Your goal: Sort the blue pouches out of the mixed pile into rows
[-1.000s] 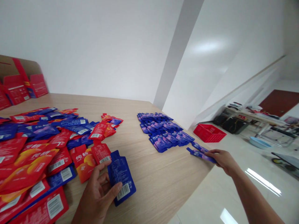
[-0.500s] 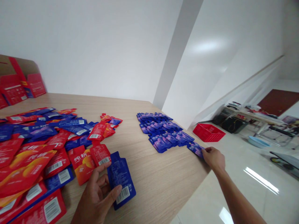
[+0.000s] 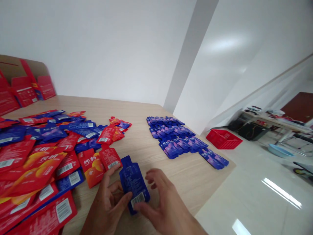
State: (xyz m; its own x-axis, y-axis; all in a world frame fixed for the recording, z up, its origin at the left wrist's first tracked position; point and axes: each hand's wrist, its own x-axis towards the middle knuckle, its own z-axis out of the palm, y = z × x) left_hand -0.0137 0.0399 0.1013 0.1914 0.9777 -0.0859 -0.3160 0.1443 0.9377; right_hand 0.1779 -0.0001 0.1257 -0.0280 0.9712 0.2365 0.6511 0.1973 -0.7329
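My left hand (image 3: 111, 195) pinches a blue pouch (image 3: 133, 182) by its left edge, thumb on top. The pouch is held over the table with its printed back and barcode facing up. Just right of it is my right hand (image 3: 163, 199), fingers apart, its thumb in front of the barcode; I cannot tell whether it touches. Left of my hands lies a loose heap of red pouches (image 3: 39, 163) and blue pouches (image 3: 52, 133). At the table's right, blue pouches (image 3: 183, 143) overlap in rows, fronts up, and a short group of blue pouches (image 3: 215, 159) lies at the near right end.
Opened red cardboard boxes (image 3: 24, 91) stand at the back left against the white wall (image 3: 97, 49). Beyond the right edge of the wooden table (image 3: 137, 112), a red crate (image 3: 223, 139) and a light blue basin (image 3: 280, 150) are on the floor.
My right hand has let go of a blue pouch at the near end of the rows and moved left to the pouch in my left hand. My left hand keeps its hold.
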